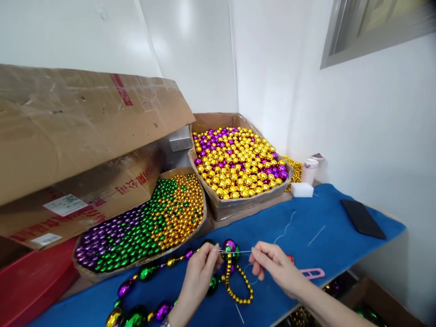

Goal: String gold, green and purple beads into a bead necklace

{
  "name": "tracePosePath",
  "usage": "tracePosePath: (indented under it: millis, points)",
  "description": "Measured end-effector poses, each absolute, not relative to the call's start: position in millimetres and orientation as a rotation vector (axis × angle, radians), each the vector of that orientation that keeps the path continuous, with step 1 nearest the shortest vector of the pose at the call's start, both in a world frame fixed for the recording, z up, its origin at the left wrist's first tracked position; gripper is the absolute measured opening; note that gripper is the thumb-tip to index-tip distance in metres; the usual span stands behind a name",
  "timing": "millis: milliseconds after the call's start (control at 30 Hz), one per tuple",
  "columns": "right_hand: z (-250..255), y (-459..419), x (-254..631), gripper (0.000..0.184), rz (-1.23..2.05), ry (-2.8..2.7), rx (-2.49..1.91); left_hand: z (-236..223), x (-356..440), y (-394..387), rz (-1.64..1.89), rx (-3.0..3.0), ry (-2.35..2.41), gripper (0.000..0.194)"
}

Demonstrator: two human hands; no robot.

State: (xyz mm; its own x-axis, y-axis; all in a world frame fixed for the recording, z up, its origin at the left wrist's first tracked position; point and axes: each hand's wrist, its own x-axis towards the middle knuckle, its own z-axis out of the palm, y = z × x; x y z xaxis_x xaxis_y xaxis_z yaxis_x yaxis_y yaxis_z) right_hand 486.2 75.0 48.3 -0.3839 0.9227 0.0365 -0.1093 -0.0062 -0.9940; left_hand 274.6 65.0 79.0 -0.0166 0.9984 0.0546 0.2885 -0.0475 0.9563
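My left hand [201, 268] pinches a thin white string [243, 251] near a cluster of large purple and green beads. Opposite it, my right hand [270, 263] grips the same string between thumb and fingers, and the stretch between both hands is taut. Below the string hangs a loop of small gold beads [243, 300], lying on the blue cloth. A necklace of large purple, green and gold beads [136, 316] curves around the left side of my left hand, which partly hides it. Close to my right hand lies a pink-handled cutter [313, 273].
A carton of gold and purple balls [238, 168] stands at the back. Left of it, a second carton holds small purple, green and gold beads [136, 236], under cardboard flaps [85, 127]. A white block [302, 190], pink cup [309, 170] and black pad [363, 218] sit on the blue cloth [327, 245].
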Motion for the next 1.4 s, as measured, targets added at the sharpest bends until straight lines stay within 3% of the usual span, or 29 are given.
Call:
tracePosePath:
  millis: [367, 633, 800, 1033, 1167, 1400]
  points:
    - [26.5, 65.4, 469.6, 0.032, 1.783, -1.066, -0.787, 94.1, 290.3, 60.5, 1.330, 0.544, 0.706, 0.018]
    - [47.6, 72.1, 473.0, 0.023, 1.817, -0.758, -0.558, 74.5, 284.5, 77.5, 1.233, 0.859, 1.145, 0.026]
    - [37.7, 70.3, 472.1, 0.023, 1.844, -0.658, -0.538, 66.3, 270.9, 82.7, 0.987, 0.572, 1.168, 0.039]
    - [32.5, 65.5, 470.5, 0.026, 1.871, -0.611, -0.509, 77.4, 286.1, 69.3, 1.317, 0.991, 1.161, 0.036]
    - [39.8, 69.2, 469.6, 0.027, 1.835, -0.567, -0.514, 82.8, 288.5, 70.0, 1.180, 0.802, 0.887, 0.037]
    - [40.8, 67.3, 461.2, 0.025, 1.848, -0.607, -0.571, 66.7, 285.0, 81.7, 1.202, 0.693, 1.188, 0.032]
